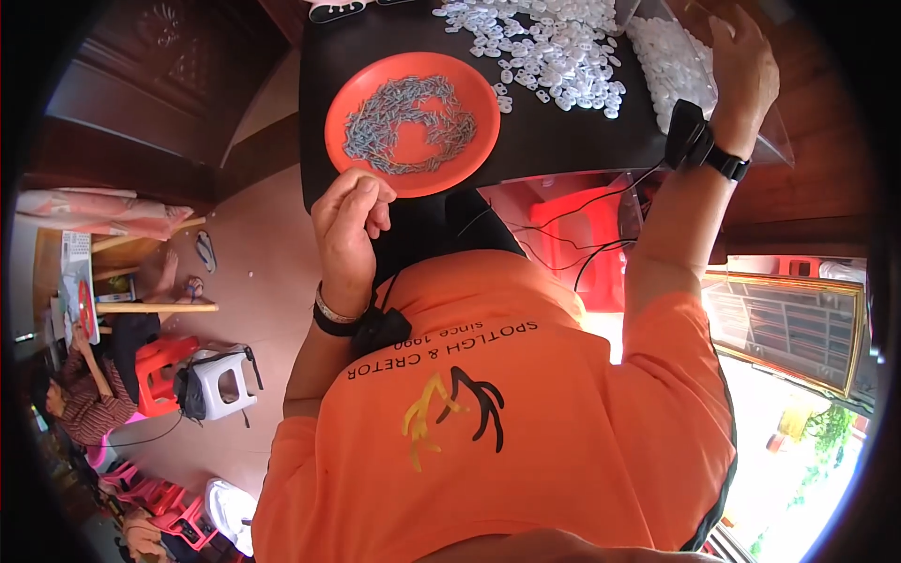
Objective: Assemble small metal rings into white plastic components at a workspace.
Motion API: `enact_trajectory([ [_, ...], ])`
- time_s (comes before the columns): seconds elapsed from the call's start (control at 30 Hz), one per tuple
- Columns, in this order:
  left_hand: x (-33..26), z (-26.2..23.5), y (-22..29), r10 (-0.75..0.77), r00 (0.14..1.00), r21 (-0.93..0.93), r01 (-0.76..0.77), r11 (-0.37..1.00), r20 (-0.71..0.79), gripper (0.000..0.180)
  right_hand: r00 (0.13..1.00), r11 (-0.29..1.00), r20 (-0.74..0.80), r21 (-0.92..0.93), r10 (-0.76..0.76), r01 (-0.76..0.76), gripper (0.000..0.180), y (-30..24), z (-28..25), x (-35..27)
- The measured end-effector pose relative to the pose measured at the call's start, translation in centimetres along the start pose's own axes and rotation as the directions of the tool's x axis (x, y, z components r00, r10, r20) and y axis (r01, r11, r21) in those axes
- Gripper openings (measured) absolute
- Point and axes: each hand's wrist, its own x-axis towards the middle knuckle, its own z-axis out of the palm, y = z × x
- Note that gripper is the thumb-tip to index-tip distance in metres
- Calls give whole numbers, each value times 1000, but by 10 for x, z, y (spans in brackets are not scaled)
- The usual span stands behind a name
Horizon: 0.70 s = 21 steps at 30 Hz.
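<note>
My left hand [351, 223] is closed in a pinch at the near left rim of a round orange-red plate [483, 155]. What its fingertips hold, if anything, is too small to make out. On the plate lies a ring of small grey metal screws [385, 108], with bare plate showing in the middle. Farther right, my right hand [746, 75] is raised beside a clear plastic bin [765, 141], its fingers apart near the top edge of the view. Small white plastic pieces [662, 61] fill much of that bin.
Loose white plastic pieces [572, 70] are heaped on the black tabletop [554, 141]. Dark cables [601, 202] hang from my right wrist device across a red stool [582, 235]. At the left, another person [94, 394] sits by a wooden table, with stools [221, 383] nearby.
</note>
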Motion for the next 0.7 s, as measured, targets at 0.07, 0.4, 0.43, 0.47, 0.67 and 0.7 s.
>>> enact_trajectory([
  [0.07,0,1,1,-20,1000,8,20,1000,4,27,1000,985,-16,173,10,-8,24,-12,-1,-5],
  [0.4,-1,1,2,-25,999,54,23,998,37,28,584,745,563,658,-585,112,17,-97,56,-96],
  [0.43,-1,1,1,-30,999,53,28,998,33,28,592,769,558,615,-582,176,17,-99,58,-104],
  [0.47,-1,0,1,-35,999,52,33,998,29,28,591,768,558,615,-583,178,17,-98,62,-109],
  [0.67,0,0,1,-64,997,58,61,996,46,28,535,813,652,570,-537,122,15,-99,71,-111],
  [0.7,1,0,1,-65,997,57,63,996,45,28,559,823,658,562,-505,81,15,-100,68,-110],
])
